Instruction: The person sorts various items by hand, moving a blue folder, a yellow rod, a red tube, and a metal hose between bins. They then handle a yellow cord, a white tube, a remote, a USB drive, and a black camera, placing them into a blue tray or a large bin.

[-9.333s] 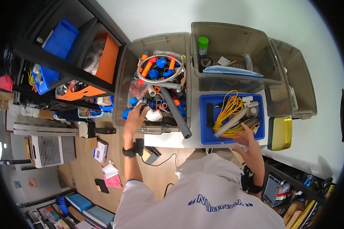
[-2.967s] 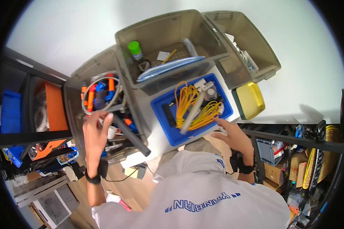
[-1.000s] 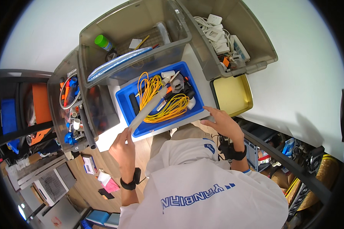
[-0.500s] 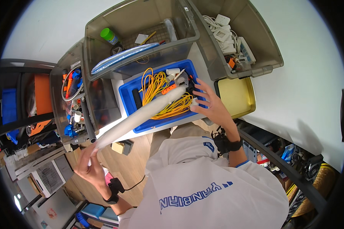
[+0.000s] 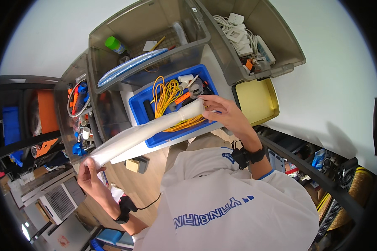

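Observation:
A long, pale, translucent roll (image 5: 143,132) in what looks like plastic wrapping lies diagonally across the front of a blue tray (image 5: 207,75). My left hand (image 5: 92,175) is closed on its lower-left end, outside the tray. With fingers wrapped round the upper-right end, my right hand (image 5: 222,112) grips it above the tray. Coiled yellow cables (image 5: 167,94), white pipe pieces (image 5: 185,78), a dark bar (image 5: 148,110) and an orange piece (image 5: 182,98) sit in the tray, partly hidden under the roll.
Behind are grey bins (image 5: 148,14), one holding white cables and power strips (image 5: 238,37). Pipe fittings (image 5: 77,102) fill the left bin. A yellow tin (image 5: 257,102) stands right of the tray, beside the pale wall. Black shelving (image 5: 25,142) stands left, more (image 5: 305,175) lower right.
The roll has risen from inside the tray and shifted leftward, in my left hand. My right hand, open half a second ago, is now closed on the roll's right end.

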`<state>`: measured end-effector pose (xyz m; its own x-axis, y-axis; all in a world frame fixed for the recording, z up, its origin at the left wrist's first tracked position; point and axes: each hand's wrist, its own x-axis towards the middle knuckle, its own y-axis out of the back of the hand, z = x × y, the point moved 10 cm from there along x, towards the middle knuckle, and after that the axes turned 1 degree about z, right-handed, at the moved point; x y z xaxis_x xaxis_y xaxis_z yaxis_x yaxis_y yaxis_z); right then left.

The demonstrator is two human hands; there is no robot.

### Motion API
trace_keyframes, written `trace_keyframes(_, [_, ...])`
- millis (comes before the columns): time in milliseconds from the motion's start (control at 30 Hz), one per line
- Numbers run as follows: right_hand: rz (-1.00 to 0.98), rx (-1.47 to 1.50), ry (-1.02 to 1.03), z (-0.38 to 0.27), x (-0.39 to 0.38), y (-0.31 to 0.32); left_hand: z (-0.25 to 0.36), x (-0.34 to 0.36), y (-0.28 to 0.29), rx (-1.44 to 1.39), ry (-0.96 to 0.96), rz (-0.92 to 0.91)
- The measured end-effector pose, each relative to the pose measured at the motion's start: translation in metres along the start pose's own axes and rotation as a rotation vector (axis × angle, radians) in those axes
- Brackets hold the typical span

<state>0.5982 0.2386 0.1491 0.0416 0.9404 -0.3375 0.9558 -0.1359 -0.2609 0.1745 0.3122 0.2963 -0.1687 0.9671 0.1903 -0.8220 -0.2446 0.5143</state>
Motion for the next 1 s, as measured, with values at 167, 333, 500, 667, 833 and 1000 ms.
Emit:
trace_keyframes(167, [0.09,0.02,-0.004,-0.006,-0.011,-0.001,-0.021,0.012,-0.019,-0.088,0.199,-0.042])
trace_keyframes(333, [0.061,0.084,0.1,-0.021,-0.02,-0.013,-0.034,0.014,-0.037,-0.239,0.302,-0.149])
trace_keyframes(500, [0.006,0.099,0.135,-0.028,-0.026,-0.036,-0.052,0.022,-0.036,-0.319,0.358,-0.203])
trace_keyframes(667, [0.11,0.064,0.022,-0.015,-0.019,-0.056,-0.063,0.031,-0.026,-0.389,0.316,-0.197])
trace_keyframes(833, [0.17,0.088,0.024,-0.018,-0.017,-0.082,-0.077,0.043,-0.018,-0.327,0.264,-0.249])
trace_keyframes(1000, [0.137,0.068,0.091,-0.026,-0.012,-0.112,-0.088,0.048,-0.003,-0.338,0.242,-0.241])
